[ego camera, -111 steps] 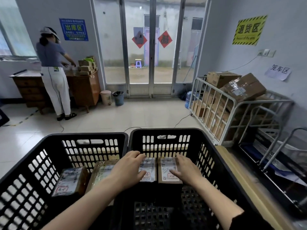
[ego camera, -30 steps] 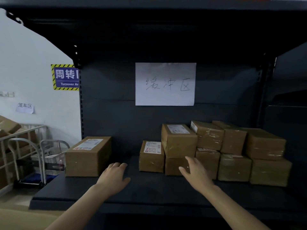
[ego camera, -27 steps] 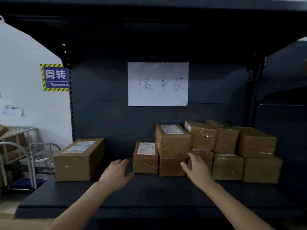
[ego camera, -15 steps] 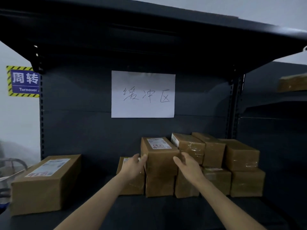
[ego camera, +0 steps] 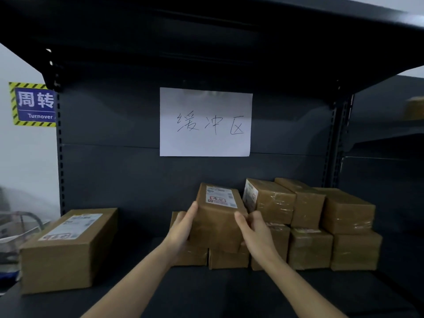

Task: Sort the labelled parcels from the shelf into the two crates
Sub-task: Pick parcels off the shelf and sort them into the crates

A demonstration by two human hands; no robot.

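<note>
A brown cardboard parcel [ego camera: 216,222] with a white label and red stamp on top is tilted toward me, raised off the stack beneath it. My left hand [ego camera: 182,228] grips its left side and my right hand [ego camera: 254,232] grips its right side. Under and beside it, several more taped brown parcels [ego camera: 309,216] are stacked two high on the dark shelf [ego camera: 206,292]. A larger labelled parcel [ego camera: 66,246] lies alone at the shelf's left end. The two crates are out of view.
A white paper sign [ego camera: 205,122] with handwriting hangs on the shelf's back panel. The upper shelf board [ego camera: 206,42] overhangs close above. A blue and yellow wall sign [ego camera: 34,104] and a metal trolley [ego camera: 20,223] show at the left.
Both hands have closed on the sides of the top labelled parcel and tipped it up off the stack toward me. The view has shifted slightly right and closer.
</note>
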